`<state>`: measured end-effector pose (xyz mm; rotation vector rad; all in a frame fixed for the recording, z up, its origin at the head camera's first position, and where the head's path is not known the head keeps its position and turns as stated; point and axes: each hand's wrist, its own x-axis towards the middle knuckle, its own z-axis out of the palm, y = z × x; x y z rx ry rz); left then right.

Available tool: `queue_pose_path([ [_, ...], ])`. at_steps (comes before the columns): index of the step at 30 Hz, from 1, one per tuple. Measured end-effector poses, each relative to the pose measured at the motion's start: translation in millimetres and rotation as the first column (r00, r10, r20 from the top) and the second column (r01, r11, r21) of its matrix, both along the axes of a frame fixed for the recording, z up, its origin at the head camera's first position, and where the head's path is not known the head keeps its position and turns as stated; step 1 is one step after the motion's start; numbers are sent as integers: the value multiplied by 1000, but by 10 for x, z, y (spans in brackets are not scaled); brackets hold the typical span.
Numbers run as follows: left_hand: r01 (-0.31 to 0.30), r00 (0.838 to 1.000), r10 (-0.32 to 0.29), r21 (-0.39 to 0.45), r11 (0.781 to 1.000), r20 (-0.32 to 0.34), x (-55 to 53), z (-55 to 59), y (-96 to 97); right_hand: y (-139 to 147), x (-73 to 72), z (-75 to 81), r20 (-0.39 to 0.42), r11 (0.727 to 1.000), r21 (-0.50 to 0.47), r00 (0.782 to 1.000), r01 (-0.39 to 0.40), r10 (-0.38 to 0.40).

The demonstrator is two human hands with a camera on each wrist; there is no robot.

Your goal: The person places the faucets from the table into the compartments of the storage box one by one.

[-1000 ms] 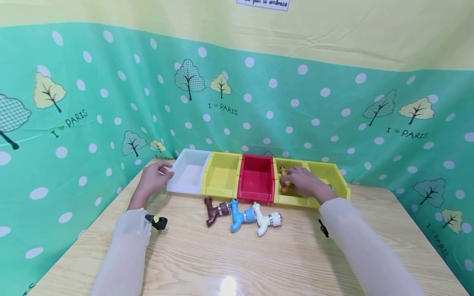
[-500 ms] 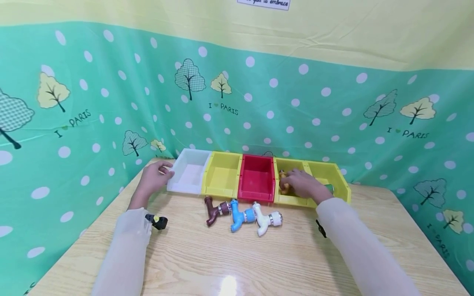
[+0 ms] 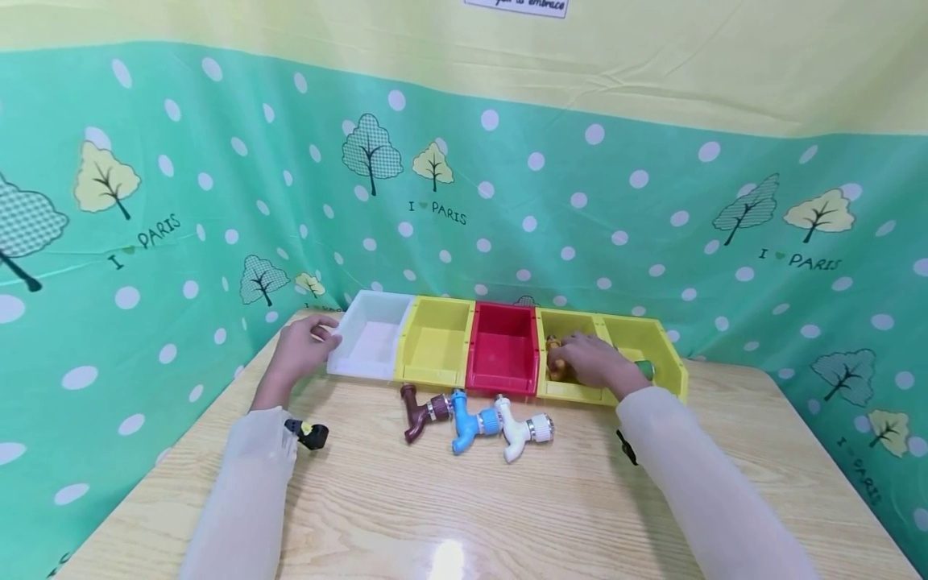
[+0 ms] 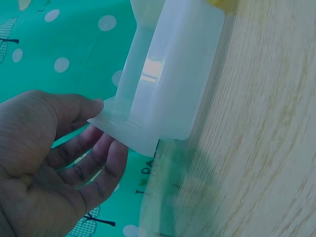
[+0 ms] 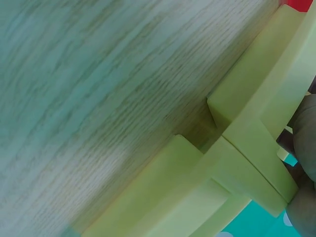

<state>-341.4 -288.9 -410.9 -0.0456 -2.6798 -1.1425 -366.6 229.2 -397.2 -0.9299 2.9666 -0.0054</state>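
Observation:
In the head view my left hand (image 3: pixel 303 348) is at the outer side of the white bin (image 3: pixel 370 338). The left wrist view shows the thumb and fingers pinching that bin's rim (image 4: pixel 126 131). My right hand (image 3: pixel 590 360) reaches down into the yellow bin (image 3: pixel 569 392) right of the red one, its fingers around an orange tap (image 3: pixel 554 354). The hand covers much of this tap. In the right wrist view, only part of the right hand (image 5: pixel 305 148) shows at the edge, behind the yellow bin walls; the tap's hold is hidden there.
A red bin (image 3: pixel 503 354) and another yellow bin (image 3: pixel 437 342) stand between the hands. The far-right yellow bin (image 3: pixel 663 358) holds a green item (image 3: pixel 645 369). Brown (image 3: pixel 416 415), blue (image 3: pixel 466 423) and white (image 3: pixel 516 431) taps lie on the wooden table (image 3: pixel 435 499) before the row.
The right hand and the orange tap have sunk slightly lower into the yellow bin. More of the green item shows behind the right wrist. The left hand has stayed at the white bin.

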Motion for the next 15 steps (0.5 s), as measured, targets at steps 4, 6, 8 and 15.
queue_pose_path([
  [4,3,1000,-3,-2,1000,-8,-2,1,1,-2,6,11,0,1000,-9,1000,-5,5],
  [6,5,1000,-5,-2,1000,-8,-5,-1,-1,-2,14,27,-12,1000,-2,1000,-23,23],
  [8,6,1000,-6,-2,1000,-8,-6,-3,-3,-1,39,62,-38,999,7,998,-52,52],
  [15,6,1000,-6,3,1000,-3,-5,-5,-8,65,174,215,-129,997,0,989,-74,73],
])
